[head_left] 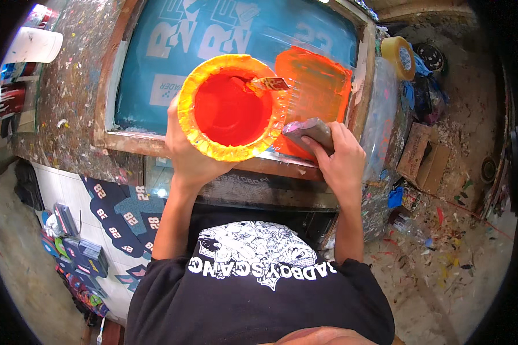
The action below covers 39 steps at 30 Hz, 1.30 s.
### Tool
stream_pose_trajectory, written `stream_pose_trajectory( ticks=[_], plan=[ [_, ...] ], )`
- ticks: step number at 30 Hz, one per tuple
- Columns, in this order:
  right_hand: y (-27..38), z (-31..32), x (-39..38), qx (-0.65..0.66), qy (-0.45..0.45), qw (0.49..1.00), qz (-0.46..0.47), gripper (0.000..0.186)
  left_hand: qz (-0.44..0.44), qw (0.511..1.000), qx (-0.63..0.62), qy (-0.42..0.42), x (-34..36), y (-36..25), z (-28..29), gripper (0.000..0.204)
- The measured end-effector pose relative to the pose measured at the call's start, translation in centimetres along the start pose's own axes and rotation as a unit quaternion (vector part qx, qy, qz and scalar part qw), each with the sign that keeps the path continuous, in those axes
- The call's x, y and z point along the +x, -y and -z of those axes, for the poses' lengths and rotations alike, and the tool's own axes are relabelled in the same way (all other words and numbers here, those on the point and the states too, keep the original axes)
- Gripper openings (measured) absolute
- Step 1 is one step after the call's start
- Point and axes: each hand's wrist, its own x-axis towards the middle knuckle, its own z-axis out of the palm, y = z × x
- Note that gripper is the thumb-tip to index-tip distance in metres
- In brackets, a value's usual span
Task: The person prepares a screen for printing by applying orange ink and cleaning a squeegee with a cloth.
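My left hand (184, 161) is closed around the side of a tub of bright red-orange ink (230, 115), held above a screen-printing frame (118, 69). Thick yellow-orange ink coats the tub's rim, and a small spatula (270, 84) leans over its right edge. In my right hand (344, 164) is a grey squeegee (311, 135), gripped by its near end beside the tub. Its lower edge is hidden from me. Across the right part of the blue mesh (149, 109) spreads a patch of wet orange ink (322, 80), just beyond the squeegee.
A roll of tape (398, 57) sits at the frame's right. Farther right, an open cardboard box (423, 158) lies on the littered floor. Ink containers (37, 46) stand at the far left. Dark printed fabric pieces (118, 215) and stacks (86, 256) lie lower left.
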Motion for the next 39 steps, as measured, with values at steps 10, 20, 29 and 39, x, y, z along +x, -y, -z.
stream_pose_trajectory(
  ticks=[10, 20, 29, 39],
  plan=[
    [-1.6, 0.8, -0.9, -0.043, 0.024, 0.967, 0.251, 0.030, -0.026, 0.997, 0.078, 0.010, 0.0, -1.2, -0.4, 0.096],
    [-2.8, 0.7, -3.4, -0.035, 0.014, 0.992, 0.119, 0.035, -0.013, 0.996, 0.079, 0.032, -0.6, -0.9, -1.2, 0.097],
    [-2.2, -0.8, -5.4, -0.043, -0.091, 0.985, 0.139, 0.038, -0.030, 0.995, 0.082, 0.049, -1.1, -0.1, -1.1, 0.104],
    [-1.2, -3.6, -6.7, -0.029, -0.180, 0.979, 0.086, 0.031, 0.020, 0.998, -0.002, 0.053, -2.4, 1.9, -1.0, 0.102]
  ],
)
